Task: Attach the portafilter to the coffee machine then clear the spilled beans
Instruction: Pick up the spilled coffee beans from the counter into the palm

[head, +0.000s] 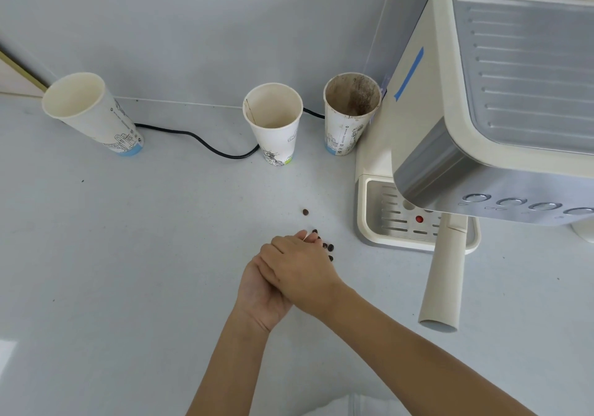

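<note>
Several dark coffee beans [329, 248] lie on the pale table just past my fingertips, and one bean [305, 212] sits apart, farther back. My left hand [262, 300] rests palm up on the table. My right hand [302, 271] lies across it, knuckles up, fingers curved down over the left palm and reaching the beans. What is in either palm is hidden. The cream portafilter handle [445, 280] sticks out toward me from under the front of the cream and steel coffee machine [427, 100]; its head is hidden by the machine.
Three paper cups stand along the back wall: a left one [93, 113], a middle one [273, 119] and a coffee-stained one [350, 110] beside the machine. A black cable [199, 139] runs behind them. The drip tray [373, 209] is right of the beans.
</note>
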